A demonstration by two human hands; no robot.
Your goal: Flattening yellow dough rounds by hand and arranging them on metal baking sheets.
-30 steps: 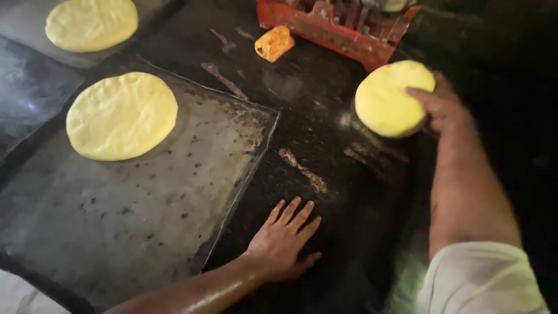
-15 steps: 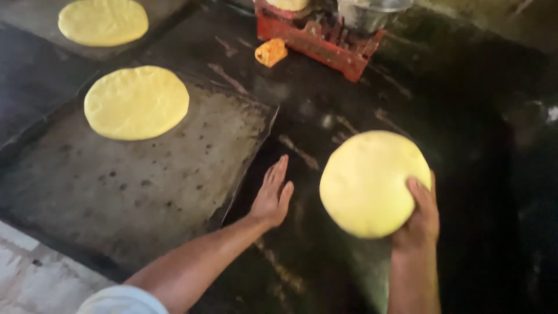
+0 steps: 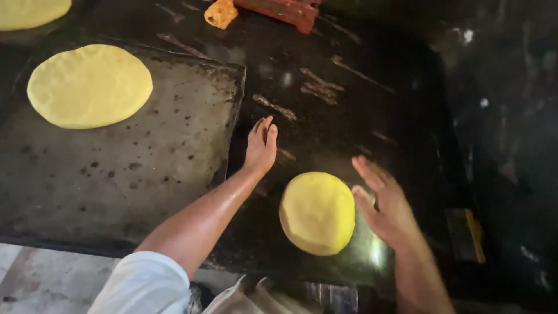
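Dough disc (image 3: 317,213) dropped onto dark slab (image 3: 360,116) (smooth, yellow); right hand (image 3: 388,208) blurred, seemingly released; left hand (image 3: 261,146) flat.

round yellow dough disc (image 3: 318,213), flattened, smooth, lying flat on the dark wet worktop (image 3: 349,110), near its front edge

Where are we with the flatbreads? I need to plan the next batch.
Done: one flat dough round lies on the griddle, another beyond. In hand: a yellow dough disc by the open right hand; left hand rests flat. Left: placing it on the griddle.
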